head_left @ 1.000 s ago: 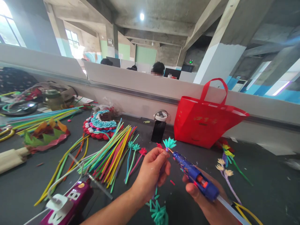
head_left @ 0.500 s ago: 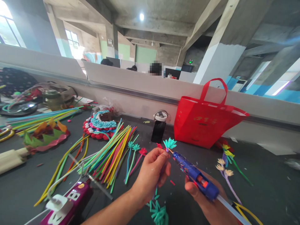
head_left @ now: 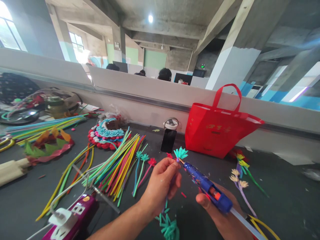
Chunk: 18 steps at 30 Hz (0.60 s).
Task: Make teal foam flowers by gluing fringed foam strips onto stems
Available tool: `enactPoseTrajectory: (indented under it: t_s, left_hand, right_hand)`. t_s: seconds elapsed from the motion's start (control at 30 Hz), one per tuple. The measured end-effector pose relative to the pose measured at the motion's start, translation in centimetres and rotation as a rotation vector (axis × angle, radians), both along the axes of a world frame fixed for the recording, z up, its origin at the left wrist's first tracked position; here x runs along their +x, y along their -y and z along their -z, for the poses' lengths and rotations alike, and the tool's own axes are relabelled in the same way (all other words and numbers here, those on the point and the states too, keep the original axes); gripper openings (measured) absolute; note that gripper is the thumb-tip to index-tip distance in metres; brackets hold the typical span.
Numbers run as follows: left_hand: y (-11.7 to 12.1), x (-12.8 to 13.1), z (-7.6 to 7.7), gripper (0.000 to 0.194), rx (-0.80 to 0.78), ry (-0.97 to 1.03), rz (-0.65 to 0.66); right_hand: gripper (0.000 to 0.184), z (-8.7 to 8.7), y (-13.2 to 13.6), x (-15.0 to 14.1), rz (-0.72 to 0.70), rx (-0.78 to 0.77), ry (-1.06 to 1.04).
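Between the thumb and fingers of my left hand (head_left: 163, 183) is the stem of a teal pipe-cleaner flower (head_left: 181, 153), its petals spread above the fingertips. My right hand (head_left: 217, 210) is wrapped round a blue hot glue gun (head_left: 206, 185), with a clear glue stick (head_left: 246, 222) coming out of its rear end. The gun's nozzle is right at the base of the flower; whether it touches cannot be made out. A heap of short teal pipe-cleaner pieces (head_left: 168, 227) lies below my left wrist. Finished-looking flowers (head_left: 144, 157) on stems rest to the left of that hand.
A bundle of coloured pipe cleaners (head_left: 122, 166) lies left of centre. A purple power strip (head_left: 82, 213) with a white plug stands front left. A red bag (head_left: 220, 130) and a phone (head_left: 169, 140) stand by the partition. Pale flowers (head_left: 238, 181) lie at right.
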<state>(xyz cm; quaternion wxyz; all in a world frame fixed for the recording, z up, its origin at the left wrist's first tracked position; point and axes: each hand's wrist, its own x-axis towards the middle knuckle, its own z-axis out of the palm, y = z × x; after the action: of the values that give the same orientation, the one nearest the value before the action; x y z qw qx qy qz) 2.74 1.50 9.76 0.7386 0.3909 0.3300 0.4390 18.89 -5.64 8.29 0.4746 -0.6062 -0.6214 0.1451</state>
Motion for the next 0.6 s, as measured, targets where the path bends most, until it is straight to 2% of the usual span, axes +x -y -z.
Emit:
enactPoseTrajectory:
  t_s: [0.2, 0.6]
  left_hand:
    - [0.01, -0.05, -0.12, 0.026, 0.000, 0.002, 0.009]
    - [-0.12, -0.15, 0.01, 0.023, -0.008, -0.006, 0.006]
  right_hand:
    - [0.055, 0.02, -0.15, 0.34, -0.045, -0.007, 0.035]
    - [0.054, 0.08, -0.12, 0.27, -0.027, 0.017, 0.058]
